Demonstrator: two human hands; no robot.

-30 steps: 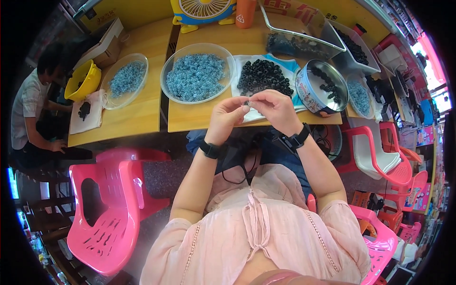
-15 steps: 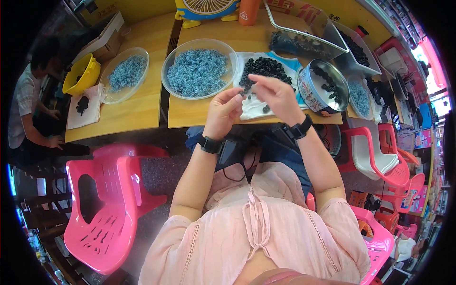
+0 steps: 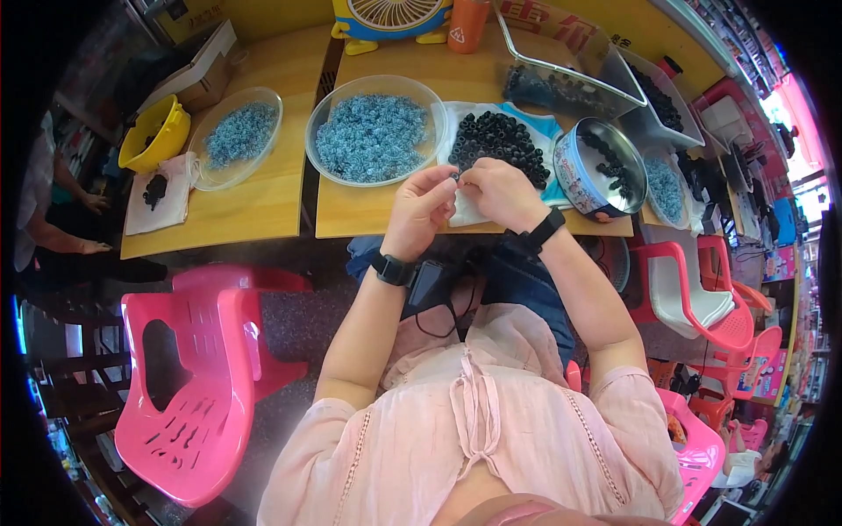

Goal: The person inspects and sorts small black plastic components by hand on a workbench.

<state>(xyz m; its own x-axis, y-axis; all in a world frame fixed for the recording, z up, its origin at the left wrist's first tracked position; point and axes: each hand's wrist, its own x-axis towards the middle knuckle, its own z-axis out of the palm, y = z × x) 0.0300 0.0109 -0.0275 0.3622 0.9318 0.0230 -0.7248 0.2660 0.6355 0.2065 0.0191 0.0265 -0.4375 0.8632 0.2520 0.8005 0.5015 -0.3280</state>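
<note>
My left hand (image 3: 424, 209) pinches a small dark piece (image 3: 454, 176) between thumb and finger, at the table's front edge. My right hand (image 3: 503, 195) is closed right beside it, fingertips meeting the piece; what else it grips is too small to tell. Behind my hands, a pile of small black round parts (image 3: 500, 145) lies on a white and blue cloth (image 3: 465, 210). To the left stands a round clear tub (image 3: 438, 123) of small bluish translucent pieces (image 3: 368, 136). On the right, a round tin (image 3: 574, 180) holds more black parts.
Clear bins (image 3: 570, 88) with black parts stand behind. A yellow-blue fan (image 3: 386, 22) and an orange cup (image 3: 467, 26) are at the back. A second table (image 3: 250, 215) has a yellow basket (image 3: 162, 136) and an oval tray (image 3: 210, 180). Pink chairs (image 3: 197, 377) flank me; another person (image 3: 53, 202) sits left.
My right hand has come left and down from over the black parts to meet my left hand. Both hands' fingertips are together at the small piece now.
</note>
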